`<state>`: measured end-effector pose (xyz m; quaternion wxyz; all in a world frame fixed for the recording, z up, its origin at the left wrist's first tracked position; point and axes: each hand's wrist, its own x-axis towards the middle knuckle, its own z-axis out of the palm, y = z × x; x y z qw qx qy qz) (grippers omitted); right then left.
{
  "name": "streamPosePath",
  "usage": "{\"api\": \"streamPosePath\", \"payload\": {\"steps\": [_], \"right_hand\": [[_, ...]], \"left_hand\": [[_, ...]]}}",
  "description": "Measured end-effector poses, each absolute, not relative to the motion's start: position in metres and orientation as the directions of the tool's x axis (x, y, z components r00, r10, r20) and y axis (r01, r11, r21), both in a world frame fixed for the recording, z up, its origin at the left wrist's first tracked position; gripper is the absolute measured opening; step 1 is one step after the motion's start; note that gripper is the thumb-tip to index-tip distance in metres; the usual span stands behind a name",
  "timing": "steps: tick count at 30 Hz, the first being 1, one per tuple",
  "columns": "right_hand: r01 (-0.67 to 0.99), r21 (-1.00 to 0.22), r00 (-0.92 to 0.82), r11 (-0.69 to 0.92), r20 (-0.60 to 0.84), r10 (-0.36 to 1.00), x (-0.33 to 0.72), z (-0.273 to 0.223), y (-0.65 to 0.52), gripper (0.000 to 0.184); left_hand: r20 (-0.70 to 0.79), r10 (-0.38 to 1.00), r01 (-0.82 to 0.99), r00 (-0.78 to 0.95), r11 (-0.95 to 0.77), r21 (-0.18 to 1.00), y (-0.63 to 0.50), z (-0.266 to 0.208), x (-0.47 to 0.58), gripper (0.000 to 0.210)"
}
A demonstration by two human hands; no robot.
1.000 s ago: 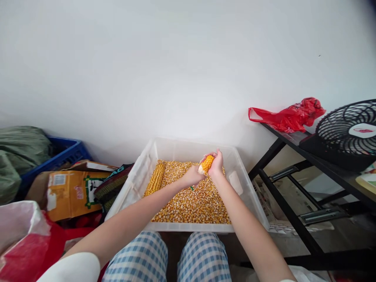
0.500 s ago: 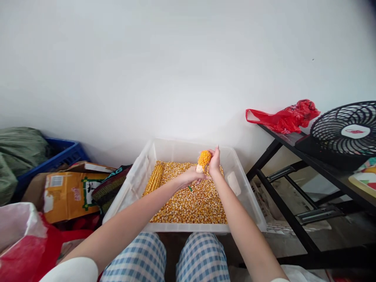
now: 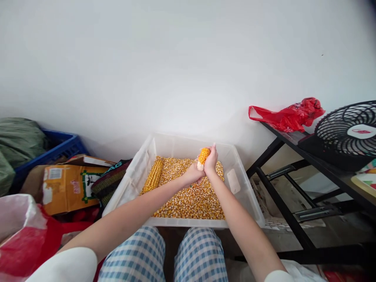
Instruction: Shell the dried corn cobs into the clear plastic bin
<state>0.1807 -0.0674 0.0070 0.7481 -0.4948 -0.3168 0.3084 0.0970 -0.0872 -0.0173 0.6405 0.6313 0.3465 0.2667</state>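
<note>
A partly stripped corn cob is held between my two hands above the bin, with yellow kernels on its upper part and a pale bare end below. My left hand is closed round the cob's lower end. Pressed against its right side, my right hand is closed on the cob too, thumb pointing up. Loose corn kernels cover the floor of the translucent plastic bin. Whole ears of corn lie along the bin's left side.
Left of the bin are a mesh bag, an orange cardboard box and a blue crate. On the right stands a black table bearing a red plastic bag and a black fan. A white wall rises behind.
My hands have come closer together round the cob, and my left hand has moved up against its bare end. The view has shifted slightly.
</note>
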Motion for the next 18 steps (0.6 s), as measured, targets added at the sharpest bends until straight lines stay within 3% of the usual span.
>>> {"api": "streamPosePath", "payload": {"steps": [3, 7, 9, 11, 14, 16, 18], "right_hand": [[-0.076, -0.942, 0.58, 0.326, 0.224, 0.783, 0.187, 0.011, -0.063, 0.048], [-0.394, -0.901, 0.396, 0.18, 0.011, 0.918, 0.197, 0.014, -0.063, 0.049], [-0.515, -0.847, 0.359, 0.134, -0.071, 0.931, 0.198, 0.013, -0.065, 0.048], [-0.584, -0.794, 0.414, 0.165, -0.117, 0.902, 0.197, 0.012, -0.066, 0.047], [-0.644, -0.739, 0.467, 0.199, -0.173, 0.867, 0.193, 0.012, -0.068, 0.048], [-0.637, -0.745, 0.466, 0.197, -0.169, 0.869, 0.191, 0.013, -0.07, 0.05], [-0.587, -0.78, 0.473, 0.216, -0.114, 0.874, 0.19, 0.015, -0.071, 0.052]], "left_hand": [[-0.118, 0.638, 0.061, 0.761, 0.111, 0.992, -0.076, -0.009, 0.081, 0.017], [-0.156, 0.504, 0.199, 0.85, -0.033, 0.979, -0.062, -0.005, 0.067, 0.027], [-0.105, 0.629, 0.31, 0.77, -0.225, 0.924, -0.061, -0.008, 0.069, 0.037], [0.05, 0.787, 0.47, 0.615, -0.417, 0.778, -0.063, -0.012, 0.074, 0.037], [0.172, 0.863, 0.676, 0.475, -0.483, 0.557, -0.069, -0.017, 0.083, 0.029], [0.134, 0.868, 0.696, 0.479, -0.468, 0.545, -0.072, -0.018, 0.087, 0.026], [0.091, 0.847, 0.635, 0.524, -0.459, 0.622, -0.074, -0.018, 0.09, 0.019]]}}
